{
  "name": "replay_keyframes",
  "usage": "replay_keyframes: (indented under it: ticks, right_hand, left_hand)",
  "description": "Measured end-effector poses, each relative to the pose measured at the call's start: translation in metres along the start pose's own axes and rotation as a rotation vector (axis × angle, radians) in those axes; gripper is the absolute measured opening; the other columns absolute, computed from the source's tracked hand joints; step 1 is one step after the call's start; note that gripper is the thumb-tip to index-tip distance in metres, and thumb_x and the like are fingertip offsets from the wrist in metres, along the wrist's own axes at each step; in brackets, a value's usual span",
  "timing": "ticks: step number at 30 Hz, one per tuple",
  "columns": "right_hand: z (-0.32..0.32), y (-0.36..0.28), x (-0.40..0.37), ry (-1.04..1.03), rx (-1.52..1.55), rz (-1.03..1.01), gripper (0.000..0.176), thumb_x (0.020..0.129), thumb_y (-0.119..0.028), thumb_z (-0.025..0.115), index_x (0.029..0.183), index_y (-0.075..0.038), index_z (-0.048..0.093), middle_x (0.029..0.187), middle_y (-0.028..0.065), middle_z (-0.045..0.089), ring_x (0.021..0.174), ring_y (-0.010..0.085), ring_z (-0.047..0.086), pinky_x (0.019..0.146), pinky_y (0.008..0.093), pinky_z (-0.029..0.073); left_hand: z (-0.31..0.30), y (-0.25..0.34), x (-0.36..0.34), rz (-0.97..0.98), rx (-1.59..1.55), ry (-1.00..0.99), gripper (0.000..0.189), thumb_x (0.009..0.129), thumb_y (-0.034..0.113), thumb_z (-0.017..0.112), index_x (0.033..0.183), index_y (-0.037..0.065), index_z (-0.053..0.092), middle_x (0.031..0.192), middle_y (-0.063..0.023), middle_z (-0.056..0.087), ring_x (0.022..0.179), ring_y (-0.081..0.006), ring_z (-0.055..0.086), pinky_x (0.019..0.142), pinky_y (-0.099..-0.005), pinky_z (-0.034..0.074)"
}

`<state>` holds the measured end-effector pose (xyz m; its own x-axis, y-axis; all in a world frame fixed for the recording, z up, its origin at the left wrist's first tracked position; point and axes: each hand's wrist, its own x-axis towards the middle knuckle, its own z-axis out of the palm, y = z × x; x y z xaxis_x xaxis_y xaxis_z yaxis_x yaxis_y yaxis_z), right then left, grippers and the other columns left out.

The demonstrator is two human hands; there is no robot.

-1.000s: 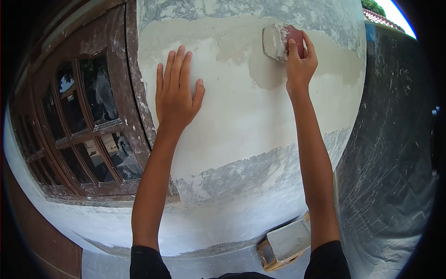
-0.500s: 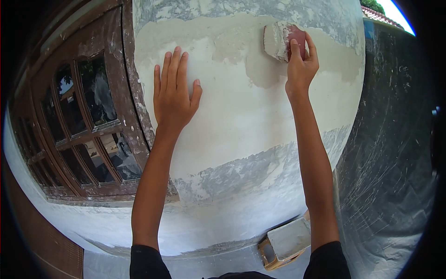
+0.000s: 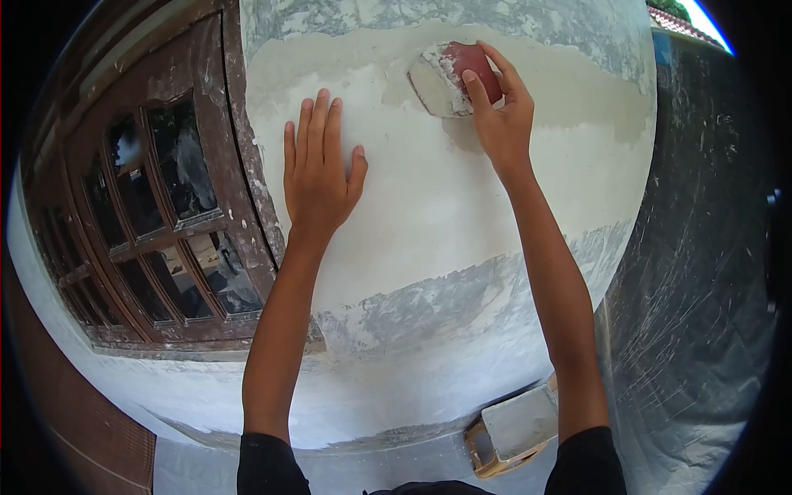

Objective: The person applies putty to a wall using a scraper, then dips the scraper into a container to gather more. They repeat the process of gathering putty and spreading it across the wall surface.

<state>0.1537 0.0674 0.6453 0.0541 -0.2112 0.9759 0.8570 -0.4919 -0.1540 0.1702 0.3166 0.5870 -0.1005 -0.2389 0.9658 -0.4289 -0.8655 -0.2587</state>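
Just right of the window (image 3: 165, 214), and with the palm turned to the curved wall (image 3: 404, 206), lays the left hand (image 3: 320, 186) flat on pale plaster, four fingers pointing up and loosely spread, thumb standing out to the side. Farther right of the window, and up level with its top panes, look, pinches a scraper (image 3: 439, 87) in the right hand (image 3: 505, 115), with thumb on the near face of the reddish grip (image 3: 476, 70) and fingers curled around the far edge. Holds it tilted at the wall, blade caked with putty and aimed leftward, back toward the window; cannot tell how much of that edge touches. Shows darker, damp-looking putty around and right of the blade, then mottled grey along the lower wall, right of the window's bottom corner. Down below and right of the window, near the foot of the wall, spots a tray (image 3: 521, 422) smeared with pale grey, resting on a yellowish-brown container (image 3: 495, 470), partly hidden by the right arm. Farthest right of the window, catches a dark sheet (image 3: 685, 214) hanging, scratched and splashed white, with a strip of tiled roof (image 3: 686, 26) above.
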Motion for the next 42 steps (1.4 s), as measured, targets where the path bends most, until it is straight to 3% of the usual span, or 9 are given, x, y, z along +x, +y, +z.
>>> replay_keyframes:
  ticks: [6,12,18,21,26,29,30,36,42]
  right_hand:
    - [-0.02,0.012,0.022,0.426,0.348,0.253,0.045,0.099,-0.014,0.065,0.142,-0.003,0.056,0.109,0.0105,0.072,0.099,0.0159,0.068,0.089,0.0299,0.053]
    - [0.026,-0.024,0.007,0.011,0.077,-0.05,0.043,0.095,-0.018,0.071,0.136,-0.006,0.062,0.098,0.0125,0.073,0.093,0.0209,0.067,0.088,0.0335,0.052]
    - [0.005,-0.002,0.041,0.316,0.195,0.29,0.045,0.097,-0.014,0.069,0.141,-0.007,0.06,0.107,0.0092,0.072,0.089,0.011,0.066,0.079,0.0264,0.053]
    - [0.007,-0.012,0.033,0.307,0.411,0.205,0.044,0.098,-0.014,0.068,0.14,-0.006,0.06,0.104,0.0075,0.072,0.088,0.0107,0.066,0.078,0.0257,0.053]
    - [0.019,-0.009,0.017,0.004,0.021,0.027,0.042,0.093,-0.016,0.069,0.135,-0.01,0.064,0.101,0.0149,0.071,0.095,0.0221,0.067,0.089,0.0357,0.053]
    - [0.002,0.004,0.036,0.304,0.161,0.166,0.041,0.095,-0.011,0.065,0.136,-0.004,0.061,0.111,0.0171,0.071,0.098,0.0232,0.07,0.088,0.0358,0.055]
    - [-0.004,0.006,0.041,0.351,0.211,0.233,0.043,0.098,-0.014,0.066,0.14,-0.007,0.06,0.103,0.0081,0.073,0.085,0.0113,0.066,0.078,0.0283,0.054]
    - [0.016,-0.006,0.011,0.066,0.115,-0.045,0.042,0.093,-0.017,0.072,0.134,-0.015,0.064,0.094,0.0088,0.069,0.095,0.0229,0.065,0.091,0.0365,0.051]
    - [-0.015,0.008,0.034,0.387,0.246,0.229,0.041,0.096,-0.009,0.064,0.137,-0.002,0.059,0.102,0.0135,0.073,0.093,0.0208,0.07,0.085,0.0335,0.055]
  left_hand:
    - [-0.001,0.003,-0.006,-0.008,0.004,-0.011,0.065,0.093,0.018,0.06,0.154,0.005,0.04,0.162,-0.0137,0.038,0.152,-0.0335,0.032,0.124,-0.0537,0.022]
    - [0.0,0.005,-0.006,-0.012,0.015,-0.002,0.066,0.093,0.018,0.06,0.154,0.004,0.04,0.162,-0.0149,0.038,0.151,-0.0342,0.033,0.123,-0.0538,0.022]
    - [-0.001,0.005,-0.007,-0.004,0.027,-0.01,0.066,0.093,0.018,0.06,0.154,0.003,0.04,0.162,-0.0153,0.038,0.151,-0.0344,0.032,0.123,-0.0539,0.023]
    - [0.001,0.008,-0.008,-0.015,0.044,-0.006,0.067,0.093,0.018,0.06,0.155,0.003,0.038,0.162,-0.0158,0.037,0.152,-0.0344,0.032,0.123,-0.0538,0.022]
    - [0.002,0.014,-0.01,-0.027,0.058,-0.014,0.068,0.093,0.018,0.059,0.155,0.002,0.037,0.162,-0.0166,0.037,0.152,-0.0344,0.03,0.124,-0.0537,0.02]
    - [0.003,0.015,-0.013,-0.031,0.07,-0.022,0.069,0.094,0.018,0.059,0.156,0.002,0.035,0.163,-0.0163,0.035,0.153,-0.0338,0.029,0.124,-0.0538,0.019]
    - [0.004,0.018,-0.014,-0.04,0.073,-0.028,0.069,0.094,0.018,0.059,0.156,0.001,0.035,0.163,-0.0167,0.034,0.154,-0.0339,0.027,0.124,-0.0539,0.018]
    - [0.013,0.038,-0.02,-0.075,0.093,-0.026,0.071,0.095,0.02,0.058,0.157,-0.001,0.032,0.165,-0.0183,0.031,0.154,-0.0348,0.025,0.124,-0.0544,0.017]
    - [0.014,0.042,-0.025,-0.082,0.104,-0.039,0.071,0.095,0.02,0.058,0.157,-0.001,0.032,0.165,-0.0187,0.031,0.155,-0.035,0.025,0.124,-0.0546,0.017]
